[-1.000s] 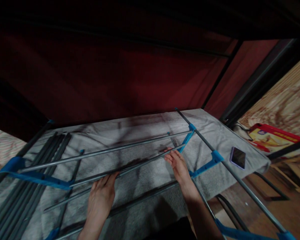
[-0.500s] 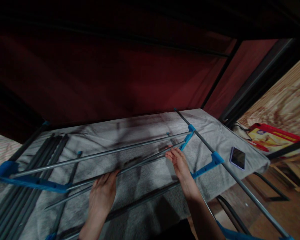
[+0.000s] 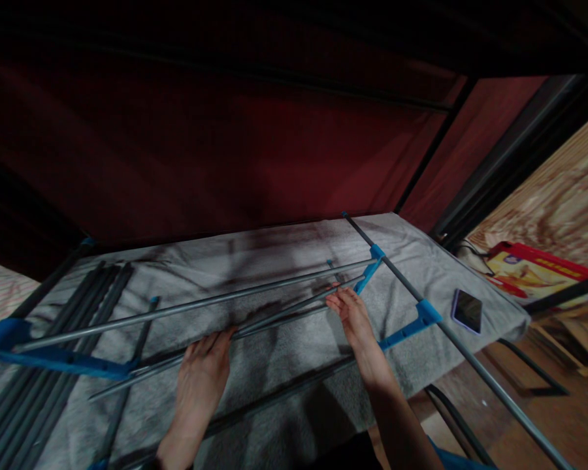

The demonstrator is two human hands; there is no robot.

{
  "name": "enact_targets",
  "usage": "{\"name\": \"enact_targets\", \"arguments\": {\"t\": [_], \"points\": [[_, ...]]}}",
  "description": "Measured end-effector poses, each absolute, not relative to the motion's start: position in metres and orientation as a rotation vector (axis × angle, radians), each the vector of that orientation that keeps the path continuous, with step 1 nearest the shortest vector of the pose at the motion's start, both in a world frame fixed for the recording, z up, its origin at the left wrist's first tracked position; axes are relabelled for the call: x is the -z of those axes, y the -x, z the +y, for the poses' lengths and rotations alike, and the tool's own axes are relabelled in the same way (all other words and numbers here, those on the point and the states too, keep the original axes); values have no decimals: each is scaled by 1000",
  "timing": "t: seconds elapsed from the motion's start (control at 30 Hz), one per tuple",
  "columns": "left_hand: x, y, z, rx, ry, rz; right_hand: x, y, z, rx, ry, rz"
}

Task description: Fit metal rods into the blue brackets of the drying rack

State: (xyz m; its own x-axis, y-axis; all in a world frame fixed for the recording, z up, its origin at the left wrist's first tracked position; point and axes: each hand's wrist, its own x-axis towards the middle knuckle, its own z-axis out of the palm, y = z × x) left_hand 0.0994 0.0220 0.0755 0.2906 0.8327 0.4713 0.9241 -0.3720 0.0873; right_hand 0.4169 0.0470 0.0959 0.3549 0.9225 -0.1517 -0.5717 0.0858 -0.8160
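1 phone (image 3: 467, 311) lies on the grey cloth (image 3: 289, 248), near what seems a red-and-yellow box (image 3: 543, 269).

Right hand (image 3: 351, 313) curls farther forward than left hand (image 3: 204, 375).

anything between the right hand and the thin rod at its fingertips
Nothing visible: the right hand's fingertips meet the thin rod directly. The long tube runs on the rod's far side, not between the two.
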Motion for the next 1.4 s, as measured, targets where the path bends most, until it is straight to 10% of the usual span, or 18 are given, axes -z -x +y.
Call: {"name": "enact_targets", "arguments": {"t": [0.67,1.0,1.4], "points": [[-86,-94,27,706,2356,-1537,-93,-423,45,-1125,1031,-456],[-88,-94,28,779,2373,-1522,-57,-466,43,-339,1346,-585],[-101,-104,17,657,2411,-1717,-60,-489,49,-470,1412,-802]]}}
